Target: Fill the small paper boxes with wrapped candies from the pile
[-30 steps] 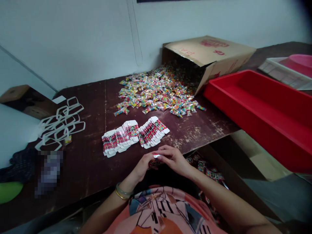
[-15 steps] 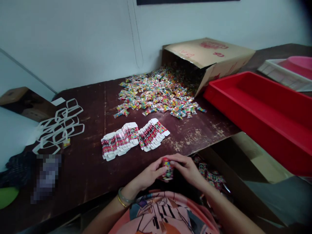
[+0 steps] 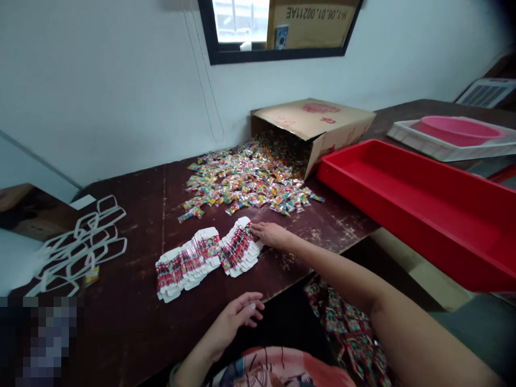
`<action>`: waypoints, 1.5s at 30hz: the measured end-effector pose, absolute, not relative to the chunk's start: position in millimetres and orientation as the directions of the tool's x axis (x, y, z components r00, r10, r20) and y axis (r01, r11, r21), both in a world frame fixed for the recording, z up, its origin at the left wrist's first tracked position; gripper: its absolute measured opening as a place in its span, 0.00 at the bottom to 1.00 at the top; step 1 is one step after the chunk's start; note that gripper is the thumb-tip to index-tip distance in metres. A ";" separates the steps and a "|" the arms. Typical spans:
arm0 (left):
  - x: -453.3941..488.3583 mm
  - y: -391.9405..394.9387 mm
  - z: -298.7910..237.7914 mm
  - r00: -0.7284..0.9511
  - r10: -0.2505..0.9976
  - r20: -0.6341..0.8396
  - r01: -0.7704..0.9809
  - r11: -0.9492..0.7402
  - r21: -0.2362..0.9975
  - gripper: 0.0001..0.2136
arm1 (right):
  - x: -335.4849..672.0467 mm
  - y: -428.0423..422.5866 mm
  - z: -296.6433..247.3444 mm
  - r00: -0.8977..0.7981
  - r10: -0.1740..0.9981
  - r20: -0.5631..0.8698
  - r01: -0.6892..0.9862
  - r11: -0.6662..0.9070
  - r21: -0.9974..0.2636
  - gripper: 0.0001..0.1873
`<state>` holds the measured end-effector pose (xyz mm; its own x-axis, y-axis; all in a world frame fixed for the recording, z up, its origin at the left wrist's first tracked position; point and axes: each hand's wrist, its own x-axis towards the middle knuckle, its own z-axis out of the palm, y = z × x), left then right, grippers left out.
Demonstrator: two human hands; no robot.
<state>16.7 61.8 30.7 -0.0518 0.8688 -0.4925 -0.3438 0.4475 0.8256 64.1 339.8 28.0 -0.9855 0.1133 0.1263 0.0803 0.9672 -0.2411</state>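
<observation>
Several flat printed cartons with white flaps lie in two overlapping rows, a left row (image 3: pixel 187 266) and a right row (image 3: pixel 239 250). My right hand (image 3: pixel 270 235) reaches across to the right row, its fingers stretched over the last carton at that end; the fingertips touch it, and the thumb is hidden. Nearer to me, my left hand (image 3: pixel 244 313) hovers at the table's front edge, empty, with its fingers apart and slightly curled. Below the edge, a heap of filled printed packs (image 3: pixel 346 322) lies partly under my right forearm.
Small clear packets of colourful sweets (image 3: pixel 250 180) spill from a cardboard box (image 3: pixel 314 115) on its side. A red tray (image 3: pixel 403 215) overhangs the table at right, near a pink basin (image 3: pixel 459 130). White plastic loops (image 3: pixel 88 236) lie at left.
The small printed pack that both hands held is out of them. My right hand has moved forward to the right row of cartons, and my left has opened. The view has tilted up.
</observation>
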 end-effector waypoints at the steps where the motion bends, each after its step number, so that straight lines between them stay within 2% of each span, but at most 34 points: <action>1: 15.3 60.4 29.7 -0.062 0.862 -0.503 -0.353 0.452 0.819 0.20 | 60.3 342.2 30.0 -0.984 0.122 0.131 0.088 0.968 -0.237 0.17; 4: 10.6 62.1 28.1 -0.114 0.848 -0.517 -0.429 0.428 0.796 0.23 | 69.7 333.6 39.3 -0.975 0.165 0.149 0.133 0.970 -0.205 0.09; 8: 5.9 74.0 32.2 -0.218 0.885 -0.412 -0.643 0.187 0.743 0.27 | 110.6 267.8 40.9 -0.952 0.211 0.220 0.165 0.964 -0.209 0.15; 11: 7.4 81.7 38.3 -0.251 0.850 -0.463 -0.687 0.180 0.704 0.24 | 140.9 208.7 36.5 -0.922 0.123 0.367 -0.014 0.937 -0.349 0.16; 13: 11.9 84.3 41.6 -0.253 0.806 -0.536 -0.661 0.261 0.704 0.21 | 151.1 189.2 37.0 -0.894 0.187 0.408 -0.029 0.883 -0.468 0.16; 17: 25.8 83.2 44.0 -0.196 0.796 -0.572 -0.537 0.401 0.742 0.09 | 146.9 192.4 41.4 -0.852 0.372 0.368 0.063 0.771 -0.633 0.14; 19: 32.4 80.5 42.9 -0.211 0.795 -0.569 -0.501 0.412 0.761 0.05 | 141.9 195.4 43.6 -0.855 0.401 0.329 0.038 0.682 -0.731 0.09; 21: 37.3 77.4 41.5 -0.266 0.782 -0.564 -0.511 0.381 0.771 0.06 | 139.9 194.6 47.1 -0.877 0.403 0.263 0.022 0.580 -0.814 0.04; 24: 40.7 73.3 44.2 -0.276 0.789 -0.549 -0.515 0.361 0.777 0.07 | 141.9 197.4 56.2 -0.944 0.298 0.141 0.014 0.465 -0.885 0.03; 26: 39.9 71.4 50.4 -0.157 0.838 -0.523 -0.480 0.398 0.782 0.06 | 144.3 206.6 64.0 -0.989 0.140 0.057 -0.005 0.343 -0.939 0.05; 28: 37.4 70.6 56.8 0.029 0.882 -0.470 -0.430 0.435 0.791 0.07 | 146.6 217.9 71.0 -0.999 -0.029 0.014 -0.020 0.204 -0.979 0.08; 30: 34.8 70.6 58.2 0.121 0.884 -0.451 -0.374 0.461 0.804 0.10 | 149.1 224.0 74.6 -0.995 -0.095 0.017 -0.031 0.148 -0.989 0.09; 32: 34.0 70.7 51.9 -0.019 0.880 -0.475 -0.289 0.449 0.845 0.13 | 152.1 220.5 72.6 -1.000 -0.003 0.015 -0.015 0.154 -0.988 0.08; 35: 36.0 68.6 34.7 -0.298 0.844 -0.446 -0.140 0.423 0.895 0.16 | 158.2 200.4 60.0 -0.965 0.259 -0.041 0.078 0.136 -0.988 0.08; 39: 38.7 59.2 24.8 -0.432 0.853 -0.292 -0.042 0.304 0.952 0.13 | 169.4 176.3 41.8 -0.885 0.454 -0.102 0.134 0.040 -0.990 0.07; 42: 37.7 50.5 30.3 -0.493 0.852 -0.178 0.022 0.217 0.976 0.20 | 177.0 174.1 32.7 -0.840 0.501 -0.209 0.104 -0.229 -0.968 0.13; 43: 37.1 47.9 32.6 -0.469 0.865 -0.178 0.043 0.223 0.974 0.19 | 178.8 175.5 29.9 -0.837 0.476 -0.269 0.100 -0.350 -0.931 0.14; 45: 36.4 43.2 36.8 -0.393 0.899 -0.190 0.089 0.243 0.966 0.16 | 180.6 179.1 24.6 -0.851 0.353 -0.388 0.127 -0.579 -0.805 0.15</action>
<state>36.4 43.2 36.8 -0.3935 0.8994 -0.1902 0.0892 0.2433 0.9658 180.6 179.1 24.6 -0.8513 0.3528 -0.3884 0.1274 -0.5791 -0.8052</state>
